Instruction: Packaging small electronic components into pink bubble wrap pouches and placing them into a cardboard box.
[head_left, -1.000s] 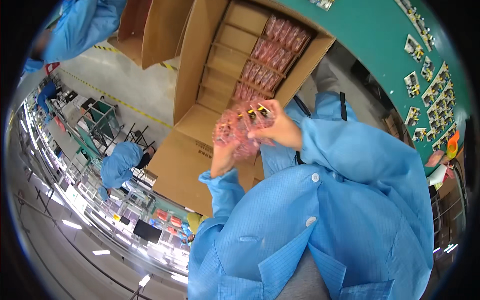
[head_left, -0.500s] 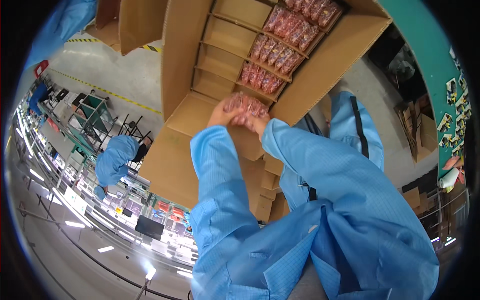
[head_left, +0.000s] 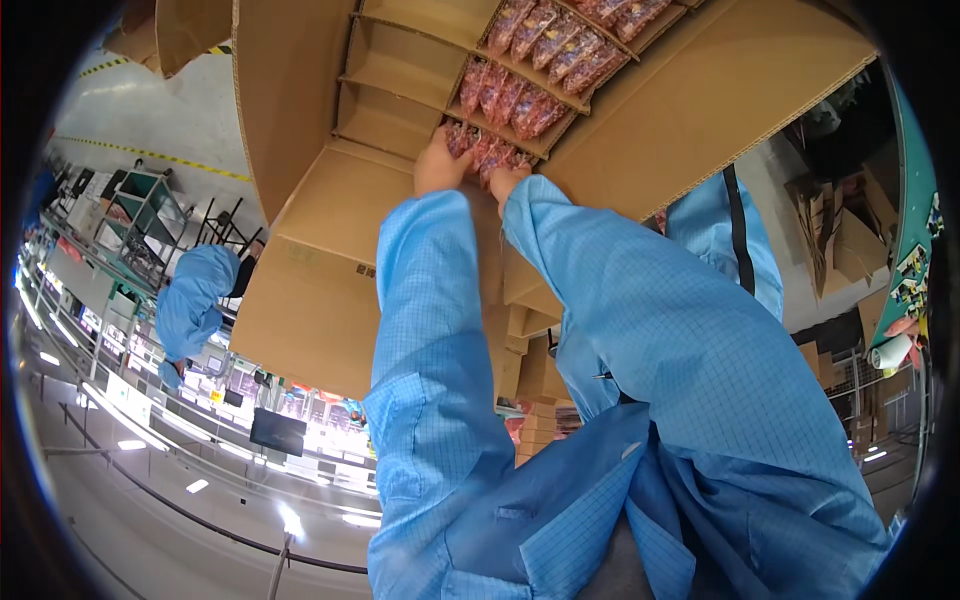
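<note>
Both my hands hold a cluster of pink plastic packets (head_left: 486, 148) by its two ends, at the near edge of a large cardboard box (head_left: 640, 135). My left hand (head_left: 440, 165) is closed on the cluster's left end, and my right hand (head_left: 507, 183) grips its right end. The cluster lies at the nearest compartment of the right column, just below a row of like packets (head_left: 510, 98). Further rows of packets (head_left: 555, 42) fill compartments behind it. In the left column the cardboard compartments (head_left: 398, 55) show bare bottoms.
Open box flaps (head_left: 310, 310) spread toward me and to the sides. A person in blue (head_left: 195, 300) bends over at the left. At the right stand loose cardboard pieces (head_left: 850, 230) and a green table (head_left: 912, 220) with small parts on it.
My hands have moved forward with the packets, from over the box's near flap to the nearest right-hand compartment. My view has shifted, and the box sits higher in it.
</note>
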